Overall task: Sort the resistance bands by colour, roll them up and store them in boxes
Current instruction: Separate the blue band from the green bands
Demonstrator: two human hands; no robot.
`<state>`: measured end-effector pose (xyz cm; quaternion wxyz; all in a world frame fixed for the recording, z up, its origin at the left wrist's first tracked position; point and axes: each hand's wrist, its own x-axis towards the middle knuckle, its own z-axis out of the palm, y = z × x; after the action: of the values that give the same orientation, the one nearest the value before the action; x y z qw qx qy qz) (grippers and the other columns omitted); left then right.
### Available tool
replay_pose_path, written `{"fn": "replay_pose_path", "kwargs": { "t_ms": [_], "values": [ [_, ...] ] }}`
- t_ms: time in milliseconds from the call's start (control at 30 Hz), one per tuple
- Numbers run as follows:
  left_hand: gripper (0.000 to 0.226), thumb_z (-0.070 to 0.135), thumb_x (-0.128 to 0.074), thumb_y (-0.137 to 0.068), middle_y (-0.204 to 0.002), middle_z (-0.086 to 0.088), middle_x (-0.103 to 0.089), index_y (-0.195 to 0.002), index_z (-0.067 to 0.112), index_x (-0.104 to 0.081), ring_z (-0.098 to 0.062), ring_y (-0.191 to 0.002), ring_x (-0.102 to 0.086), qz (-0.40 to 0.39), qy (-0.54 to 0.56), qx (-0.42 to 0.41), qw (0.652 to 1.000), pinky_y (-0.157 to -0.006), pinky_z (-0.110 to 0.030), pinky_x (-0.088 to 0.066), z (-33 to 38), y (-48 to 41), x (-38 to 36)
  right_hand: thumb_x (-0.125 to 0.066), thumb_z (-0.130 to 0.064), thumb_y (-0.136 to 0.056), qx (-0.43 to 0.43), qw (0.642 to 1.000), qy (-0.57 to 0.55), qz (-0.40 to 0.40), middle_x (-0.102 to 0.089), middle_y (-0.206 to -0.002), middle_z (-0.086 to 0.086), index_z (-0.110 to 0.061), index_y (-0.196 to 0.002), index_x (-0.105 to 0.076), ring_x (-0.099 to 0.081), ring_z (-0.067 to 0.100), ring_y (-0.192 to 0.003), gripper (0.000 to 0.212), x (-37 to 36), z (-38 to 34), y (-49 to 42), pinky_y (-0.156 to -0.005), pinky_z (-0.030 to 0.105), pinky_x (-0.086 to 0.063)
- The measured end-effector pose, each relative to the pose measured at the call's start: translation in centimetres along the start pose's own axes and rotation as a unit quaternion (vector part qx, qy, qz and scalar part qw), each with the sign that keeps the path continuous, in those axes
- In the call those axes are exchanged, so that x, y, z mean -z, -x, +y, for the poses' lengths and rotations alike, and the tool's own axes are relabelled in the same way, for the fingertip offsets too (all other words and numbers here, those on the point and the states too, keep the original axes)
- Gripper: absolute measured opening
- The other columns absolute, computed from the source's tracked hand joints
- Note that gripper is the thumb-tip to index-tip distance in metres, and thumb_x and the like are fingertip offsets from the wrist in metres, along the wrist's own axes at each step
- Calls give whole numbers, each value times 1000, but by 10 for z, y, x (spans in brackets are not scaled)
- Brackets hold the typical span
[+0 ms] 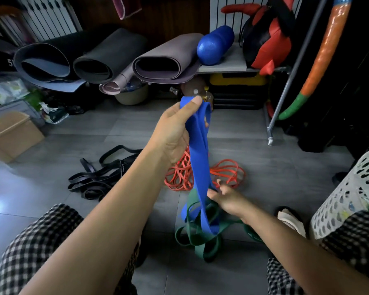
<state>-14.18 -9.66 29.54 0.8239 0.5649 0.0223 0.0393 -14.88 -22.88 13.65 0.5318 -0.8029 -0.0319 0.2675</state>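
Observation:
My left hand (175,133) is raised in the middle of the view and grips the top of a wide blue resistance band (199,167), which hangs down in long loops. Lower down, my right hand (226,199) pinches the blue band's hanging part just above the floor. Under it lies a tangle of dark green bands (202,241), with the blue loops reaching into it. Behind them, a heap of thin orange bands (224,173) rests on the grey tiles. A pile of black bands (98,175) lies further left.
A cardboard box (11,135) stands at the left edge. A white perforated basket (349,201) stands at the right. Rolled mats (107,58) and a blue foam roller (213,47) fill a low shelf behind. A metal rack leg (271,137) stands right of centre.

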Motion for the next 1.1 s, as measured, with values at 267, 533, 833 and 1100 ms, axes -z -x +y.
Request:
{"fn": "replay_pose_path", "kwargs": {
  "t_ms": [267, 533, 833, 1100],
  "values": [
    [20, 14, -51, -93, -51, 1, -56, -73, 11, -54, -11, -49, -52, -29, -8, -24, 999, -56, -23, -44, 8, 1, -8, -68, 2, -77, 30, 992, -119, -22, -57, -93, 6, -14, -88, -52, -58, 19, -90, 25, 12, 17, -11, -82, 28, -51],
    [19, 12, -53, -92, -54, 2, -50, -72, 13, -53, -11, -51, -45, -14, -65, -25, 997, -54, -20, -41, 9, -1, -5, -75, -46, -39, 135, 989, -19, 57, -63, -101, 7, -11, -99, -59, -62, 30, -98, 72, 29, 15, -19, -87, 50, -49],
    [29, 40, -57, -79, -71, -14, -52, -78, 10, -54, -21, -60, -48, -123, -217, 20, 968, -61, -29, -40, -11, 7, -18, -75, -68, -50, 304, 942, -141, -21, -27, -149, -9, -25, -141, -16, -29, -5, -133, 117, 50, -51, 18, -106, 17, -33],
    [28, 17, -44, -96, -41, 2, -44, -69, 11, -45, -11, -40, -40, -63, 63, -21, 996, -47, -21, -35, 9, -2, -49, -85, -5, -59, 214, 971, -99, -24, -65, -89, -25, -19, -113, -46, -59, -12, -82, 69, 15, -24, 6, -74, 12, -47]
  ]
}}
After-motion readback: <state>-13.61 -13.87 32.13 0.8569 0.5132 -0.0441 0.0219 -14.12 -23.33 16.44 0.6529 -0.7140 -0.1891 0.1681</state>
